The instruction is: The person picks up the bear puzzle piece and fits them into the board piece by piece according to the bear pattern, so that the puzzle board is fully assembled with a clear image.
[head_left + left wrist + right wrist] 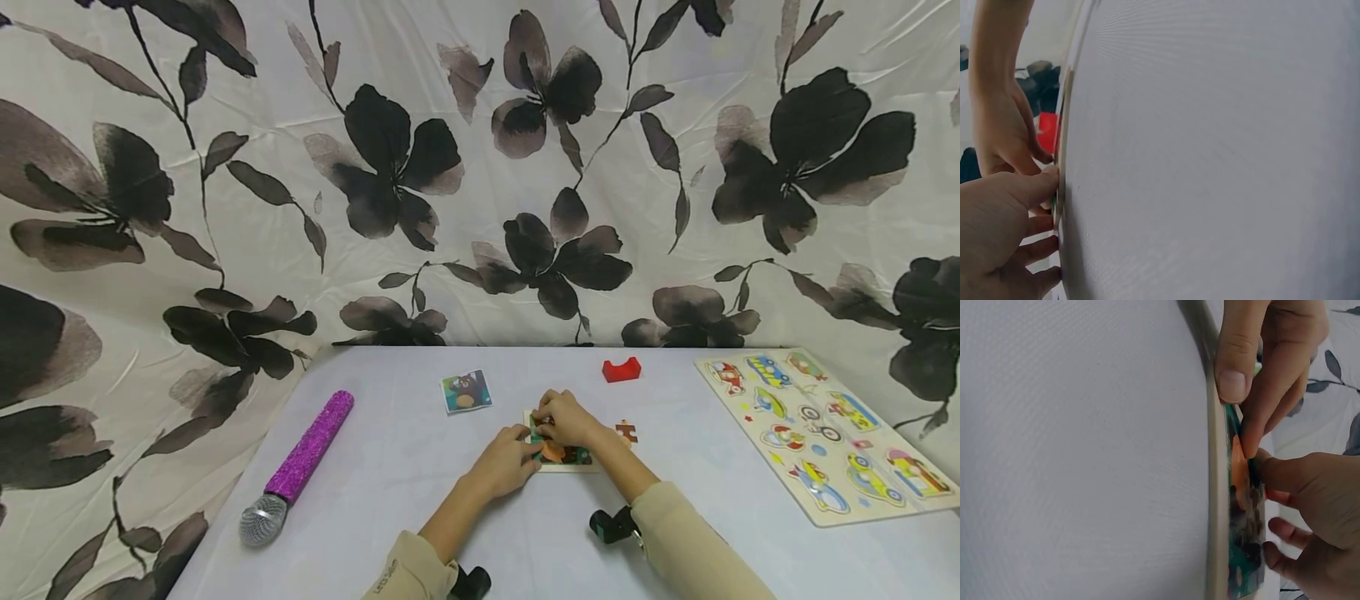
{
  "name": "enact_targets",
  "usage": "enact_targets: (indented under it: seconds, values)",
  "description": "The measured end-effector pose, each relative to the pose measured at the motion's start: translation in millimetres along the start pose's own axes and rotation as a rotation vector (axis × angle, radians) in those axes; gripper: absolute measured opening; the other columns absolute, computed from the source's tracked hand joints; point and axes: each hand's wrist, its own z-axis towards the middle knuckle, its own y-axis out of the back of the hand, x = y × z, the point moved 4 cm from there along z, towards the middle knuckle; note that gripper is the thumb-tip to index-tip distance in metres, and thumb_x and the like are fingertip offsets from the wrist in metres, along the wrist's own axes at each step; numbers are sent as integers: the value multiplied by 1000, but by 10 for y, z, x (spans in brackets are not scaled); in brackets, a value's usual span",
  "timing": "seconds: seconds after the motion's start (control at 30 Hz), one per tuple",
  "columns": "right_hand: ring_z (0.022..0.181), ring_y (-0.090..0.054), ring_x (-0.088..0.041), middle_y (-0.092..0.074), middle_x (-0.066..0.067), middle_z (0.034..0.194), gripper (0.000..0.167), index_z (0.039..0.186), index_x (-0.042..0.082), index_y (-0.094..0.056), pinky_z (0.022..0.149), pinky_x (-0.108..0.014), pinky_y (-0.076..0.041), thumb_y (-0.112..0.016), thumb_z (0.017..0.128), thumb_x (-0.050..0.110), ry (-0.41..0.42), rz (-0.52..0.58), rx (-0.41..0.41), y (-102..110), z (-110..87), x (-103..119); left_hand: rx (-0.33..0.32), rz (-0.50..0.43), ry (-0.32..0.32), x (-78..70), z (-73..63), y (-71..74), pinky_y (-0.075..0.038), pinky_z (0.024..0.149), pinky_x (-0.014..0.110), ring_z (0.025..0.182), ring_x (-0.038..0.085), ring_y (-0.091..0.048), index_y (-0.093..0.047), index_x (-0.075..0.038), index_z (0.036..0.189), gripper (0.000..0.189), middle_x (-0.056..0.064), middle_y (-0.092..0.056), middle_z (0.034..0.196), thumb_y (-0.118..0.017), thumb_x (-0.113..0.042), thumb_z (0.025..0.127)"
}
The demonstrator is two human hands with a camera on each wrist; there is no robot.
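Observation:
A small jigsaw puzzle board [568, 468] with a pale wooden rim lies on the table, its picture dark green and orange. My left hand [501, 461] holds the board at its left side, the thumb on the near rim in the right wrist view. My right hand [567, 419] reaches over the board, its bent fingers pinching down at the upper left of the picture; a puzzle piece there is mostly hidden by the fingertips. Beside the right wrist lies a loose puzzle piece [626, 430], brown and orange, partly covered by the forearm.
A small picture card [467, 392] lies beyond the board. Farther right stands a red notched block [622, 369]. A glittery pink microphone [309, 450] is at the left, a large vehicle peg-puzzle board [825, 433] at the right. Floral cloth [480, 183] hangs behind the white table.

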Motion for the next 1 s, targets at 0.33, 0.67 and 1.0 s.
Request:
enact_targets:
  seconds: [0.33,0.67,1.0]
  values:
    - [78,-50,-18,-58,-10,91,27,101,-6,-70,66,-24,-43,-74,80,11,43,130,-63,20,9,-64,-7,-2,25,0,-5,33,-42,100,38,118,27,-50,-62,-9,125,39,11,-54,129,-62,-26,91]
    - [81,-54,-17,-63,-8,93,32,104,-2,-71,68,-28,-49,-79,75,9,-139,304,-34,-6,70,-201,-8,0,41,10,-4,4,-40,102,37,120,28,-50,-62,-6,124,40,13,-53,131,-63,-28,90]
    - [69,-50,-14,-64,-8,82,25,97,-3,-72,57,-24,-43,-78,75,8,-174,356,-109,20,71,-218,-7,6,21,22,16,15,-40,103,39,122,30,-48,-65,-8,121,37,16,-52,133,-63,-28,90]
